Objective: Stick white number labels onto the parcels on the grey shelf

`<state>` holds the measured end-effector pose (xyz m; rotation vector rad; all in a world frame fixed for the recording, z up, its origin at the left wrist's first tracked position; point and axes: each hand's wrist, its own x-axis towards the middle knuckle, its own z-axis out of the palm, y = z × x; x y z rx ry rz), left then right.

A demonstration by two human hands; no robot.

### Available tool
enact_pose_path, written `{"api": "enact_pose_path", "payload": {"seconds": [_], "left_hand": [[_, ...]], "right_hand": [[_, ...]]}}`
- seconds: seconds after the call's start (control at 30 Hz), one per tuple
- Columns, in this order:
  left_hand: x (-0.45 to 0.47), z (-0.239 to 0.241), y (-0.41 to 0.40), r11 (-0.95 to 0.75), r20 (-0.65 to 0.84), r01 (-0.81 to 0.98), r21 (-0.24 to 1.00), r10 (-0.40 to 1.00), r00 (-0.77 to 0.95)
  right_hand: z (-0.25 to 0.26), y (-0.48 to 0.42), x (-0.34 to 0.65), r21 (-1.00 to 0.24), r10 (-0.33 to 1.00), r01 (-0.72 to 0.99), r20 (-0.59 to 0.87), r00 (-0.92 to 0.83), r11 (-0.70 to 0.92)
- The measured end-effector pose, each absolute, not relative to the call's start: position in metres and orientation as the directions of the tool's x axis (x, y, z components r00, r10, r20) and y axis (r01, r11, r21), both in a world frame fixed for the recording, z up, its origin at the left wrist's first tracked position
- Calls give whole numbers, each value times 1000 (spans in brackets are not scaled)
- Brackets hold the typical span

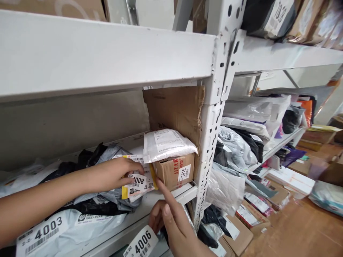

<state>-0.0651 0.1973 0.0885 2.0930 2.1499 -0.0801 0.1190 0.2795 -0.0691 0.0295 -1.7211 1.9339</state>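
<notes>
My left hand reaches onto the shelf, its fingers closed on a flat parcel with yellow edges. A label ending in 008 shows by the fingertips. My right hand is lower, in front of the shelf edge. Its index finger stretches to the yellow parcel's right edge, while the other fingers curl round a parcel with a 4006 label, mostly hidden. Right of the yellow parcel is a cardboard box labelled 7015, with a white padded mailer on top. A grey bag labelled 4003 lies under my left forearm.
A white shelf beam crosses above my hands. A perforated upright stands right of the box, and a cardboard sheet leans behind it. Bagged parcels fill the neighbouring rack. More boxes lie on the brown floor.
</notes>
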Motion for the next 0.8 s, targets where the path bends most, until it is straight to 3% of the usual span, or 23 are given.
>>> {"api": "enact_pose_path", "payload": {"seconds": [0.1, 0.27, 0.57, 0.8], "left_hand": [[-63, 88, 198, 53, -118, 998, -28, 991, -56], [-59, 85, 203, 80, -95, 960, -267, 989, -109], [-42, 82, 214, 110, -56, 816, -567, 983, -172], [-35, 79, 215, 190, -10, 734, -652, 966, -260]], "right_hand": [[-67, 279, 130, -890, 434, -445, 364, -824, -100], [-54, 275, 139, -850, 590, -445, 212, -779, -283], [-55, 277, 153, -810, 659, -476, 153, -736, -344], [-63, 283, 171, -795, 693, -512, 168, -701, -324]]}}
